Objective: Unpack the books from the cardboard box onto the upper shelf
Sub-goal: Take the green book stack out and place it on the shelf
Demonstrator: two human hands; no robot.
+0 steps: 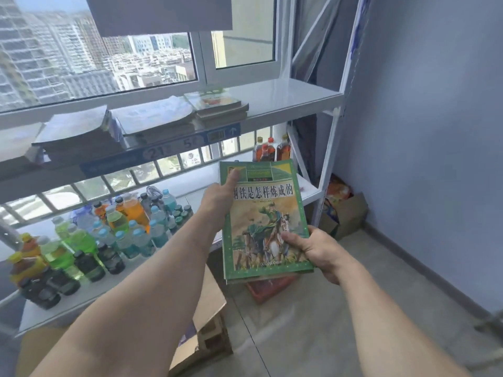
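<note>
Both hands hold a green book [262,219]: left hand [220,198] grips its left edge, right hand [317,250] its lower corner; the upper shelf [285,99] carries book stacks [152,118].

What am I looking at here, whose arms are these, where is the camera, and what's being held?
There is no machine: the camera sits on a person's head and looks down at their own bare hands. Both hold a green-covered book, with more books under it: the left hand at its upper left edge, the right hand at its lower right corner. Ahead is a white metal rack. Its upper shelf already carries stacks of books; the lower shelf holds drink bottles. A cardboard box sits below.
</note>
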